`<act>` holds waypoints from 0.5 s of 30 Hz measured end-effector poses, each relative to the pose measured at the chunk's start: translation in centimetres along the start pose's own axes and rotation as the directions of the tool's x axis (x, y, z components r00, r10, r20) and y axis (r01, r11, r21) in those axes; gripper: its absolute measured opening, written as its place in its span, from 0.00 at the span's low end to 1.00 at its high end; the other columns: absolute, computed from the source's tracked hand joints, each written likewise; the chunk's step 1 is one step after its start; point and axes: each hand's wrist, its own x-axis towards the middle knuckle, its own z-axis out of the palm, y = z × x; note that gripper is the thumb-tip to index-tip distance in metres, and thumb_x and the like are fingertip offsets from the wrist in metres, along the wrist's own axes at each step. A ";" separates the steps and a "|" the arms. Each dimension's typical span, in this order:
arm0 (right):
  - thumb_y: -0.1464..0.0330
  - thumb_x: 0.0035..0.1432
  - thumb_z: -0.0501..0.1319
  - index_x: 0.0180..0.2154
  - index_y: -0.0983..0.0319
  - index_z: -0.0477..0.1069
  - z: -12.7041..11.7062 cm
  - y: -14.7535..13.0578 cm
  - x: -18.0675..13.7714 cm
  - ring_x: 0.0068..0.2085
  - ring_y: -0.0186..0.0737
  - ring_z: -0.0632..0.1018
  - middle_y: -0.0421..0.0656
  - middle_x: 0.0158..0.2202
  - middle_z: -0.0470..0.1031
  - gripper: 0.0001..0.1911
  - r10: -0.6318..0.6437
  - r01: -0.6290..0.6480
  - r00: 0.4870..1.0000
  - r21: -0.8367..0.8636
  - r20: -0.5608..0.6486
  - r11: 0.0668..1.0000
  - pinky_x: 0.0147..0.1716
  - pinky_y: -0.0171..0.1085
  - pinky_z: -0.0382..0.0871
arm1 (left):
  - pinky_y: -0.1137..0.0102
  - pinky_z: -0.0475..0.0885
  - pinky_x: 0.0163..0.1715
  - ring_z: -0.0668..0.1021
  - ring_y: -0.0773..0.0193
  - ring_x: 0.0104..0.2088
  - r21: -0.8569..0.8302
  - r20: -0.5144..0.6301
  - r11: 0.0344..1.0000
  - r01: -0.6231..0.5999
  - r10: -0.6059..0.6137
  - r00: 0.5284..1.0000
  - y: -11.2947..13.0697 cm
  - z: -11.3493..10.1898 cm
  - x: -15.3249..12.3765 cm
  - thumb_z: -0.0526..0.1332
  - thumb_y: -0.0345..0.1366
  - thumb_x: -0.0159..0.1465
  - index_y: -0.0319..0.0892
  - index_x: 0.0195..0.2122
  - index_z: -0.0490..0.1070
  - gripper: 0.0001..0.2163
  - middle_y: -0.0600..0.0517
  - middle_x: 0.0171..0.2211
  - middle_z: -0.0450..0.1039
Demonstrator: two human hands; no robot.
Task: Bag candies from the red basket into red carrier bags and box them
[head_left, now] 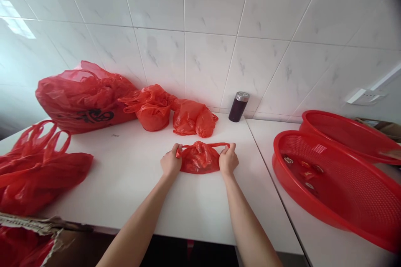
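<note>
- A small red plastic bag [199, 159] lies on the white table [131, 183], near the middle, with its long axis running left to right and its handles turned toward the tiled wall.
- The left hand [171, 162] is pinched shut on the bag's left handle, and the right hand [228, 159] is closed on the right handle, so the strip between them is stretched taut above the bundle.
- The two hands sit apart, one at each end of the bag.
- I can read no print on this bag.
- Behind it, nearer the wall, two knotted red bags [175, 112] sit just beside each other.
- A dark cylindrical flask [238, 106] with a silver cap stands upright against the wall, to the right of them.
- A big puffed red bag [84, 96] at the back left carries black printing, too crumpled to make out.
- A heap of flat red bags [34, 171] lies at the left edge, above a torn cardboard box [31, 233].
- Two red mesh baskets [338, 175] overlap on the counter to the right; the nearer holds a few small wrapped pieces [305, 173], their labels too small to read.
</note>
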 end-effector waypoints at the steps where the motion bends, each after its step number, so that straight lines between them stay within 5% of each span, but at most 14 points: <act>1: 0.68 0.65 0.42 0.44 0.58 0.60 -0.1 0.1 0.0 0.26 0.40 0.74 0.40 0.26 0.74 0.11 0.004 -0.003 1.000 0.055 -0.020 0.998 0.26 0.33 0.54 | 0.70 0.61 0.25 0.75 0.60 0.24 -0.046 -0.017 0.999 0.003 -0.003 1.000 0.0 -0.2 -0.2 0.46 0.43 0.68 0.49 0.35 0.71 0.15 0.52 0.25 0.75; 4: 0.70 0.63 0.41 0.44 0.57 0.59 -0.5 0.5 -0.1 0.25 0.37 0.74 0.36 0.25 0.74 0.12 -0.031 0.044 0.998 0.236 -0.058 0.971 0.27 0.32 0.58 | 0.71 0.65 0.24 0.74 0.63 0.23 -0.172 -0.084 0.984 -0.035 0.021 0.996 0.4 -1.7 -0.2 0.42 0.45 0.69 0.45 0.32 0.71 0.20 0.52 0.24 0.74; 9: 0.65 0.61 0.44 0.45 0.58 0.59 -1.0 0.5 -0.7 0.26 0.37 0.75 0.37 0.26 0.74 0.13 -0.106 0.140 0.990 0.475 -0.097 0.869 0.29 0.33 0.64 | 0.60 0.67 0.49 0.72 0.56 0.50 -0.160 -0.211 0.964 -0.212 0.177 0.961 4.2 -4.9 -0.4 0.45 0.38 0.69 0.43 0.54 0.64 0.16 0.41 0.54 0.67; 12: 0.64 0.60 0.46 0.47 0.60 0.60 -1.7 0.2 -1.2 0.27 0.39 0.75 0.39 0.25 0.72 0.15 -0.117 0.159 0.987 0.567 -0.111 0.808 0.30 0.34 0.66 | 0.64 0.65 0.52 0.72 0.58 0.51 -0.097 -0.012 0.912 -0.398 0.399 0.917 7.1 -4.2 -1.1 0.58 0.37 0.62 0.51 0.46 0.70 0.11 0.49 0.48 0.72; 15: 0.63 0.59 0.49 0.51 0.63 0.60 -2.4 0.1 -1.2 0.26 0.38 0.75 0.40 0.26 0.71 0.19 -0.069 0.144 0.988 0.642 -0.140 0.754 0.31 0.36 0.69 | 0.63 0.69 0.45 0.77 0.55 0.42 -0.061 0.226 0.888 -0.456 0.457 0.860 8.6 -2.2 -1.3 0.65 0.35 0.54 0.49 0.39 0.73 0.11 0.49 0.38 0.76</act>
